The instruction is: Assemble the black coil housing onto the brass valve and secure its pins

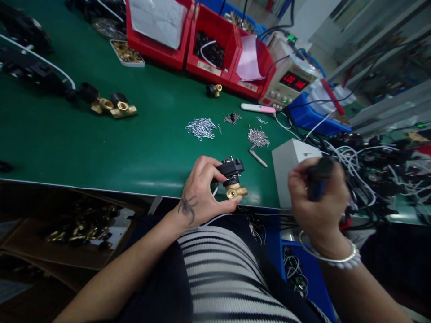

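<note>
The person's left hand (204, 193) pinches, between thumb and fingers, a valve with a squat black plastic head and a shiny yellow brass body (232, 180), its round opening facing the camera, at the near edge of the green-topped table (161, 152). The right hand (323, 204) is wrapped around a dark, blurred tool (317, 181).

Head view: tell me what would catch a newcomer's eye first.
Red bins along the far side of the green table leap out first, with glowing red digits on the beige instrument just right of them. Next comes the black-and-brass fitting in the left grip, at the table's near edge.
</note>
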Tool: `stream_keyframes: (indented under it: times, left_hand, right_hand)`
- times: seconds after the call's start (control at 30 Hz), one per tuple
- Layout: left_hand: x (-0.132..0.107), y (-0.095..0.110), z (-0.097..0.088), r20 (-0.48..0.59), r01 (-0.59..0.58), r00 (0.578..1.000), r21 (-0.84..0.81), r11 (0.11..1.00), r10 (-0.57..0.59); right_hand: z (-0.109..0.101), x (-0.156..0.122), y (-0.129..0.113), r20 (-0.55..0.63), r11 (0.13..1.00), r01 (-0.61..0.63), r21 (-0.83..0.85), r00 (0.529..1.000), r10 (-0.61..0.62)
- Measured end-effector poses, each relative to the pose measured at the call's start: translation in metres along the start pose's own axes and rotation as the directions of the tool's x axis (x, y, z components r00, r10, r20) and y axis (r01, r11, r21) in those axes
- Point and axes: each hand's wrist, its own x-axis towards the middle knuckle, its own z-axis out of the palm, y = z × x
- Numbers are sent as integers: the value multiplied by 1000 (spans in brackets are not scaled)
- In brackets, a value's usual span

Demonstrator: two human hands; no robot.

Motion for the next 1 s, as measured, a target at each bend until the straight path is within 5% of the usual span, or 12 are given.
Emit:
stream_keyframes:
  times: [0.1,0.23,0.4,0.7,1.0]
  left_hand:
    - [0,1,0,-10,-3,1000,11,1000,3]
    - [-2,1,1,6,1,1000,8,1000,-1]
    - [-6,0,1,34,-44,998,13,999,44]
    - [-7,-2,0,31,-126,992,58,990,124]
    - [-7,-3,-2,18,-128,992,74,989,127]
  right_hand:
    - [3,1,2,413,997,74,20,908,-75]
    - [-2,4,1,327,976,-111,186,944,45]
    - [7,0,-4,578,855,-220,470,809,-110]
    - [33,-7,7,506,709,-264,654,849,-151]
    - [26,-3,0,475,782,-175,598,863,-170]
